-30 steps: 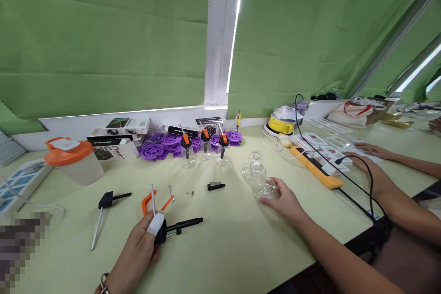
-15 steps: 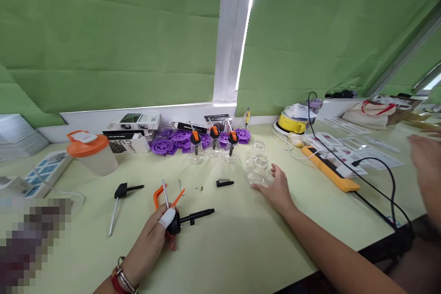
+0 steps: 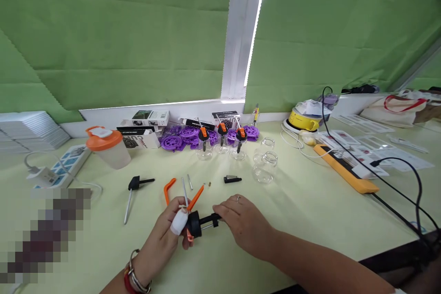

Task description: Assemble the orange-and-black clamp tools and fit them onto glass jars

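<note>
My left hand (image 3: 165,227), with white tape on its thumb, is closed round a black-and-orange bottle top (image 3: 194,224) with a metal rod and a long black stem. My right hand (image 3: 246,223) pinches the end of that stem, its fingers partly hiding the tip. Just beyond lie a loose orange lever (image 3: 168,189), a metal pin (image 3: 189,182) and a black piece with a spring (image 3: 232,179). Clear glass jars (image 3: 264,169) stand farther right. Another black top with a metal rod (image 3: 134,183) rests on the left.
Several jars with black-and-orange tops (image 3: 238,147) stand before purple plastic discs (image 3: 172,142) and boxes (image 3: 141,138). A shaker bottle (image 3: 115,156) and a white power strip (image 3: 70,163) are on the left. An orange power strip (image 3: 344,172) with black cables and a yellow pot (image 3: 299,121) are on the right.
My right hand has left the glass jar and come back to the stem of the bottle top in my left hand. The view has shifted slightly, and the blurred hand at far right is gone.
</note>
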A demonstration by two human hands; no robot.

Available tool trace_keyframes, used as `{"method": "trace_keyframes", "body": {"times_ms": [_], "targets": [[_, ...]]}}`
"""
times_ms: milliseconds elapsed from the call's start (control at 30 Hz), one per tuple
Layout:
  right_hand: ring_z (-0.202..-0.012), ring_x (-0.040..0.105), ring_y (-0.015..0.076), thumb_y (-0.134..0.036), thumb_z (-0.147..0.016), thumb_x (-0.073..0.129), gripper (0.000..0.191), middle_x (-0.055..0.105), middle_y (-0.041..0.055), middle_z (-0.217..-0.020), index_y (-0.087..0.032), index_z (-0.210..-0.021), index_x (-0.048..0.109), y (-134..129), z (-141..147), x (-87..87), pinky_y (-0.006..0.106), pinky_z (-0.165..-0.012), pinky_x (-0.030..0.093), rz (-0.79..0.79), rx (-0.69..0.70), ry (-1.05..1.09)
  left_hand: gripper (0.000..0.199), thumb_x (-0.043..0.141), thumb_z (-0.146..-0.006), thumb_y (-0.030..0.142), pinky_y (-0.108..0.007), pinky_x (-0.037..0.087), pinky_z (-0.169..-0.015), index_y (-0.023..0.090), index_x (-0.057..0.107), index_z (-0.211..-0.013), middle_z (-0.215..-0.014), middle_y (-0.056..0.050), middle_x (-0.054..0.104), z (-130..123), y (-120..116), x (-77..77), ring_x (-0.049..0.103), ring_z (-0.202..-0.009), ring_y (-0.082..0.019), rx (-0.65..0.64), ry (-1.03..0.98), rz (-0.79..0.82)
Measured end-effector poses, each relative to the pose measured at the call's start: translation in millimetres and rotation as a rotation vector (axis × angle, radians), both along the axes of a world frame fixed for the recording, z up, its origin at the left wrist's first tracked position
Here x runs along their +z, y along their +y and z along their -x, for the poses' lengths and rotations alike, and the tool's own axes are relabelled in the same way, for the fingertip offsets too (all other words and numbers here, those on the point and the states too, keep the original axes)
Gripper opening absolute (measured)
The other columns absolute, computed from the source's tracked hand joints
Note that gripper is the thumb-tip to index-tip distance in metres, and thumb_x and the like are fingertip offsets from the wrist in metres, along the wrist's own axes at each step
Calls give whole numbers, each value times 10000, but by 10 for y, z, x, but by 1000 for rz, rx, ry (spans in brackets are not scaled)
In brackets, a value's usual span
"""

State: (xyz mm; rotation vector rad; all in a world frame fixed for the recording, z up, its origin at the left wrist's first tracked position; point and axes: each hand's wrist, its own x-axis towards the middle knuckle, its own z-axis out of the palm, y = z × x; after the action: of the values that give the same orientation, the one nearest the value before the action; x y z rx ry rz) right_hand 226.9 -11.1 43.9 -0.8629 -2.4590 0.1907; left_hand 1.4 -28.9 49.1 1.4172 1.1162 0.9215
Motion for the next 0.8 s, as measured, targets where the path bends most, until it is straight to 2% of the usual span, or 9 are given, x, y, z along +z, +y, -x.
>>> {"method": "trace_keyframes", "body": {"times_ms": [100,167,233,333,400,500,567,667,800], "targets": [[-726,523,163,-214,-935,389,224,592,46,-796,-178,-1051,577,-9,-125,309,295,-671,417,396,-50,107,429,499,-865,404,-317,499,-656,222,385,-1237,-894,-47,600,108,-59,86,562,-664,-146,191,170,-406],[-637,459,121,-235,-925,404,206,509,1,-708,-184,-822,576,12,-196,435,245,-594,374,653,-25,148,544,652,-756,362,-332,506,-700,234,436,-1239,-1006,-76,599,124,-98,140,570,-751,-173,208,296,-569],[-552,371,92,-253,-912,413,237,426,-23,-648,-179,-716,524,61,-229,440,224,-522,320,874,-18,189,549,713,-693,328,-321,514,-701,250,518,-1199,-1028,-74,620,77,-116,162,583,-791,-191,110,392,-556],[-476,262,76,-296,-900,411,244,332,-48,-586,-184,-700,496,165,-197,267,219,-452,248,1123,-62,216,405,631,-768,326,-284,520,-651,246,563,-1160,-937,-48,662,-47,-69,93,602,-746,-173,80,358,-332],[-467,265,75,-300,-884,429,233,341,-50,-575,-182,-700,510,241,-133,101,221,-447,245,1166,-121,216,356,612,-783,342,-287,526,-696,224,588,-1117,-935,-45,674,-107,8,-14,620,-783,-175,61,262,-161],[-566,417,98,-230,-832,494,100,503,-21,-659,-179,-807,576,345,-15,-131,228,-543,336,1043,-232,287,395,646,-737,383,-305,523,-717,182,622,-1076,-949,-62,685,-129,133,-197,628,-794,-186,113,143,28],[-675,503,126,-200,-800,529,132,583,-1,-753,-189,-926,568,401,51,-247,244,-630,380,976,-288,347,433,667,-700,411,-321,519,-741,162,642,-1053,-954,-75,690,-119,188,-295,632,-826,-205,165,97,104],[-713,536,142,-183,-778,543,222,613,2,-796,-207,-998,529,452,105,-354,261,-665,395,930,-308,362,438,662,-694,429,-339,502,-808,164,662,-1043,-965,-74,695,-106,217,-386,628,-888,-222,202,68,122],[-685,530,141,-140,-763,522,275,608,-13,-755,-215,-1026,494,472,148,-411,256,-642,391,911,-283,372,357,645,-713,411,-330,494,-771,171,673,-975,-907,-62,693,-125,223,-428,620,-837,-213,208,108,70]]}}
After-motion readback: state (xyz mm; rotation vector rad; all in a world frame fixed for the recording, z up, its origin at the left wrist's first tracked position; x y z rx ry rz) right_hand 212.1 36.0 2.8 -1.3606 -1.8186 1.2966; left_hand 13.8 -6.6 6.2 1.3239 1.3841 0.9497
